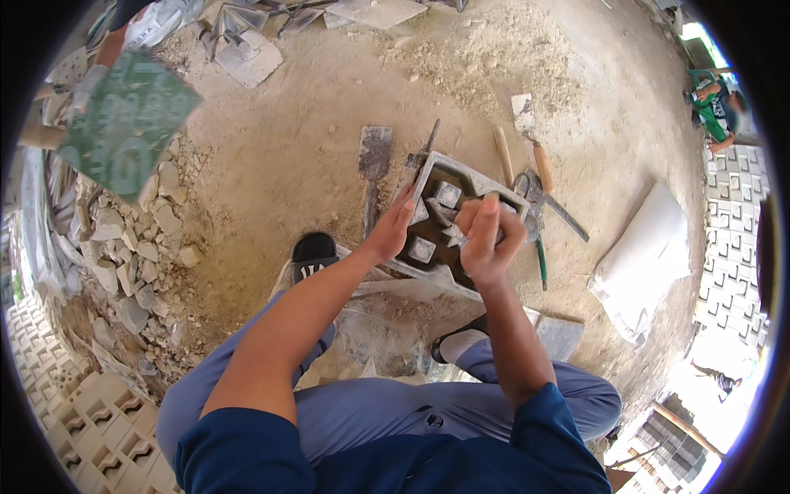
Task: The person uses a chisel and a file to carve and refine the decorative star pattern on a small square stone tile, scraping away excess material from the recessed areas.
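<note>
A grey cast mould (440, 160) with a raised rim and a dark recess sits tilted in front of me, just beyond my feet. Square pale blocks and a star-like shape stand up inside it. My left hand (390, 233) grips the left wall, its fingers laid along the outer side. Over the right part of the recess, my right hand (491, 239) is closed in a fist with the thumb on top. Whatever it may hold is hidden by the fingers. Part of the mould's inside is covered by this hand.
Left of the mould lies a flat scraper (375, 152). To its right are a wooden-handled trowel (542, 167), a wooden stick (504, 156) and a green-handled tool (541, 263). A white sack (646, 259) lies at right, broken rubble (136, 255) at left. Someone sits far right (714, 107).
</note>
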### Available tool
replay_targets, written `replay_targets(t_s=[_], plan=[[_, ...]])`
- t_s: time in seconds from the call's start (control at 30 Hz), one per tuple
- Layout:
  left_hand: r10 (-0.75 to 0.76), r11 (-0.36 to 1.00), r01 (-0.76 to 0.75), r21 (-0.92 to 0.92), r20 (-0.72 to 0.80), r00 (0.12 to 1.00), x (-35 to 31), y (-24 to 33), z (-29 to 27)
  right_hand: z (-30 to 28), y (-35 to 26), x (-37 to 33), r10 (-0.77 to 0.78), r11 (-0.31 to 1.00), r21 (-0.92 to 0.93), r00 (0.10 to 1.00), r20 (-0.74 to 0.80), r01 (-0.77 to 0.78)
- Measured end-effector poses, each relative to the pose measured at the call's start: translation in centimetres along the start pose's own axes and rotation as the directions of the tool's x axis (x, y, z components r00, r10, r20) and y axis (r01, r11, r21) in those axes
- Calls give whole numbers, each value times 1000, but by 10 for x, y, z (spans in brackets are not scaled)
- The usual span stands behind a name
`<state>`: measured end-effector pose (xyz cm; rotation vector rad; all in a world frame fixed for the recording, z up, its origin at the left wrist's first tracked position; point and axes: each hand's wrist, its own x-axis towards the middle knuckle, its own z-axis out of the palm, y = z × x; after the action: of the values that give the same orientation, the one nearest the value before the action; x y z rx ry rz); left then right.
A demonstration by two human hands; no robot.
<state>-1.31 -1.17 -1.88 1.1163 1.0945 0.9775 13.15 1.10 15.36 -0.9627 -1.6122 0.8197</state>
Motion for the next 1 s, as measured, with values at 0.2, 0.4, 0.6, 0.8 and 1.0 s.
replay_targets(t_s=[0.2, 0.4, 0.6, 0.8, 1.0], plan=[[18, 999, -17, 27, -23, 1000, 3, -1, 4, 5, 2, 8, -59, 994, -92, 997, 51, 64], [60, 997, -61, 41, 21, 998, 3, 19, 3, -5, -3, 4, 67, 984, 167, 996, -61, -56], [32, 999, -32, 11, -15, 999, 0, 6, 4, -5, 2, 10, 192, 972, 141, 981, -1, -190], [27, 1000, -27, -13, -37, 999, 3, -2, -2, 9, -4, 21, 206, 978, 23, 975, 85, -208], [23, 1000, -23, -8, -11, 1000, 0, 4, 7, 6, 2, 11, 165, 986, 0, 986, 32, -165]])
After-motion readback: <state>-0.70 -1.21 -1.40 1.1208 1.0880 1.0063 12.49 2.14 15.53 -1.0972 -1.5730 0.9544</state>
